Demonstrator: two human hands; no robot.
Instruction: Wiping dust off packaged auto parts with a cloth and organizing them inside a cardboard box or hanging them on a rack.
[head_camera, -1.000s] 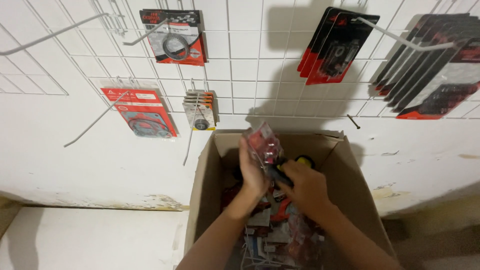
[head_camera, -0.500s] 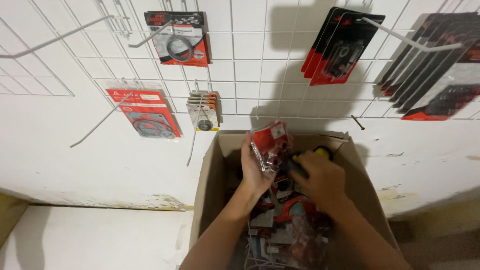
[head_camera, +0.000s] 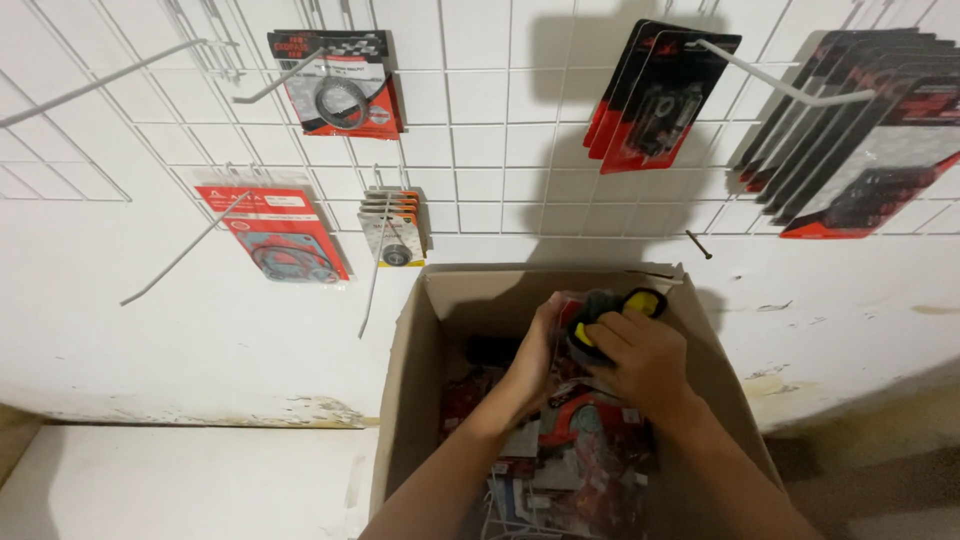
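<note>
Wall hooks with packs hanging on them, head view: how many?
5: ring pack top left, gasket pack below it, small cards centre, red-black packs upper centre, dark stack right. Some hooks may lie outside the frame.

White wire grid (head_camera: 480, 120), bare metal hooks (head_camera: 110, 80), hanging red carded packets (head_camera: 345, 85) (some black-backed), white wall (head_camera: 150, 340)

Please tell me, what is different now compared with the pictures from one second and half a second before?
The left hand lifted a red packet above the box rim earlier; now it is lower, inside the cardboard box. The right hand now covers a black and yellow item, which shows more than before. Whether the red packet is still held cannot be told. The box and the hanging packets on the wire grid stayed.
</note>
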